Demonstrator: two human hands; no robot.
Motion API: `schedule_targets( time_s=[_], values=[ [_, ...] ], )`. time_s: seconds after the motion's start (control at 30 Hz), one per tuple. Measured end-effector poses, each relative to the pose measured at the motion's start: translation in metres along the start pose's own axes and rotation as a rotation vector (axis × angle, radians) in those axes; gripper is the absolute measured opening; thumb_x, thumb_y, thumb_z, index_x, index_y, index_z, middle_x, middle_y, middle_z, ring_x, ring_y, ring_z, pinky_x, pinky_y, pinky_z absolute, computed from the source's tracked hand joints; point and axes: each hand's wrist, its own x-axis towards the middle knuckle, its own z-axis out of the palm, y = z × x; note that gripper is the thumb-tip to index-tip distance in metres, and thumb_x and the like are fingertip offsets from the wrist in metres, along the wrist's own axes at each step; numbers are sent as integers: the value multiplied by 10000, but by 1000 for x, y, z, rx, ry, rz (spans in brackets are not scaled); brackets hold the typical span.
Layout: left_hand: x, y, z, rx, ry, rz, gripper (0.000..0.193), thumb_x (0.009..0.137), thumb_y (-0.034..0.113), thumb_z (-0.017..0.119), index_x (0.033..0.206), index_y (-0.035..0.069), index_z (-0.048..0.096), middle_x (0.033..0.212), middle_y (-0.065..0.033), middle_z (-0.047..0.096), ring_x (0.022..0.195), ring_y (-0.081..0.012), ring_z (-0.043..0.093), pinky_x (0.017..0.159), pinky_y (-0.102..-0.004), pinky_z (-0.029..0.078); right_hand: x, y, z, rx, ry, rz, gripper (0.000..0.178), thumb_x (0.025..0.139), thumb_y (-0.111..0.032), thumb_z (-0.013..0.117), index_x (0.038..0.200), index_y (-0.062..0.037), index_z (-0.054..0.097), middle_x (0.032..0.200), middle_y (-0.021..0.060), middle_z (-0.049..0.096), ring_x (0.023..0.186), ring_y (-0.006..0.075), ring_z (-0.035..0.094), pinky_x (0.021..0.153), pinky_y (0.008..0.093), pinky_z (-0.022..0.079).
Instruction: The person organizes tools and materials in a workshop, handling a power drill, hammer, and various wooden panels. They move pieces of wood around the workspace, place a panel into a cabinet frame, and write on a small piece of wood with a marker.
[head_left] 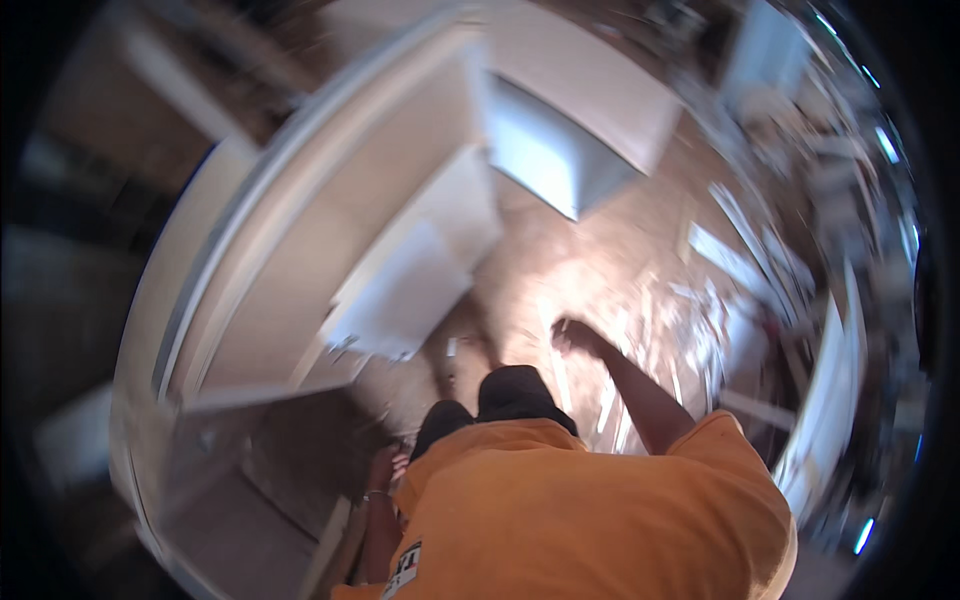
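My left hand [386,466] hangs low by my hip, with a band on its wrist. A few of its fingertips show against my dark shorts, too blurred to read their grip. My right hand [577,336] is held out in front of me, above a floor strewn with pale strips. Motion smears its fingers, and I make out no object in it. On my left stands a large pale wooden cabinet frame [300,225]. A whitish panel [405,290] sits at its near side, in front of my legs.
A box-like piece with a shiny bluish-white face [545,150] stands ahead. Wood strips and offcuts [640,370] litter the brown floor at right. Long pale boards [825,400] lean at the far right. A dark brown panel [235,510] lies at lower left.
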Motion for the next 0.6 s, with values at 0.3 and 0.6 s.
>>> schedule_targets(
  time_s=[0.3, 0.6],
  values=[
    [84, 168, 82, 786, -202, -110, 514, 999, 403, 554, 1394, 87, 465, 1224, -197, 656, 1019, -324, 663, 901, -481, 530, -476, 74, 42, 420, 1965, -632, 179, 1010, -207, 550, 964, -36, 575, 685, 48, 549, 616, 161, 545, 604, 318, 478],
    [38, 93, 523, 1534, -694, 209, 385, 1021, 334, 500, 1287, 64, 563, 1108, -155, 691, 969, -234, 675, 797, -375, 550, -375, 515, 349, 158, 1319, 1019, 358, 841, -319, 615, 1003, -25, 739, 1042, 201, 726, 1018, 380, 693, 863, 450, 560]
  ],
)
